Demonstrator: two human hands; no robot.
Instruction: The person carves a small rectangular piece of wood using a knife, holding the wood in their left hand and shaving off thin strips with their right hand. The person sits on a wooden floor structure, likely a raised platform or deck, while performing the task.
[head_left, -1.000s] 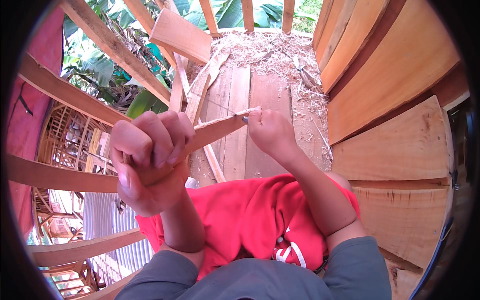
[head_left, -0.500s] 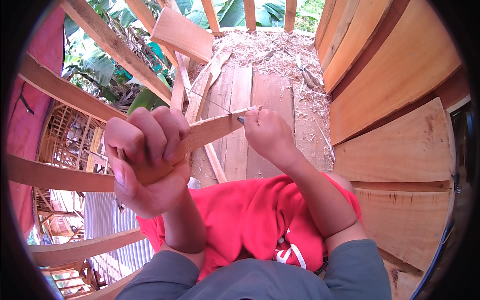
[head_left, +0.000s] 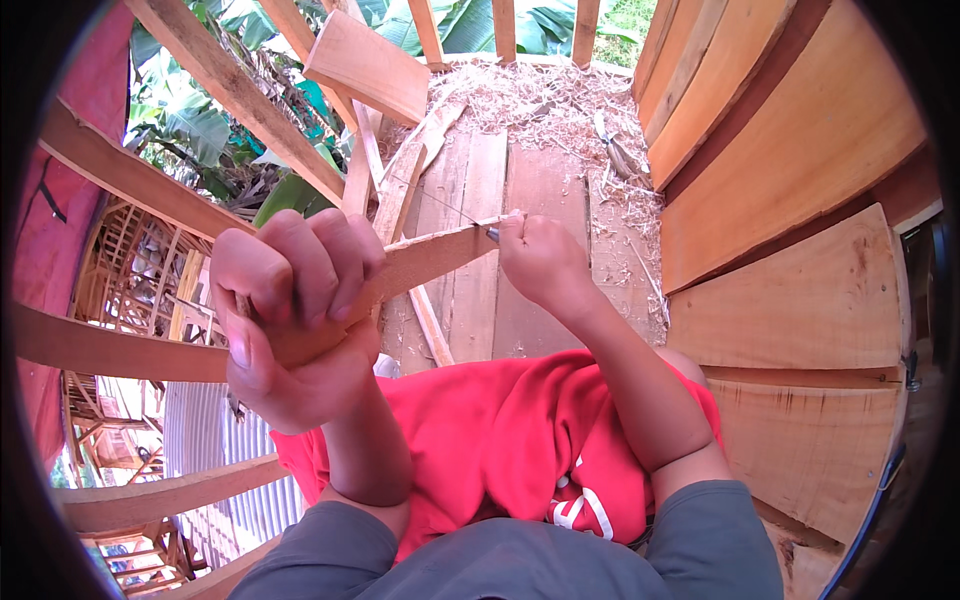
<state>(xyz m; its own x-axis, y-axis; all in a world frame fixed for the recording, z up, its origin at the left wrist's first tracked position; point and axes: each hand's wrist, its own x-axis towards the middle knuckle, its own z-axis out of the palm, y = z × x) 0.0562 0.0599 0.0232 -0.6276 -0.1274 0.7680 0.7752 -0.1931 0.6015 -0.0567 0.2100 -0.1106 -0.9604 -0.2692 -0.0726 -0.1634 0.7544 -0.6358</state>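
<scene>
My left hand (head_left: 298,300) is closed around one end of a pale wooden strip (head_left: 432,263), raised in front of my lap and slanting up to the right. My right hand (head_left: 545,262) is a fist at the strip's far end. It grips a knife (head_left: 448,208), whose thin dark blade is seen nearly edge-on and lies across the strip's upper edge, pointing up and left. Most of the handle is hidden in the fist; a grey collar shows beside the fingers. Red cloth (head_left: 480,410) covers my lap below both hands.
Wood shavings (head_left: 540,105) litter the far plank floor (head_left: 470,290). A wooden block (head_left: 368,68) and loose strips lean at the far left. Slatted rails (head_left: 130,355) run along the left, and a board wall (head_left: 790,310) stands close on the right.
My right hand has slid slightly right with the knife, toward the strip's far end. The left hand keeps its hold, almost still.
</scene>
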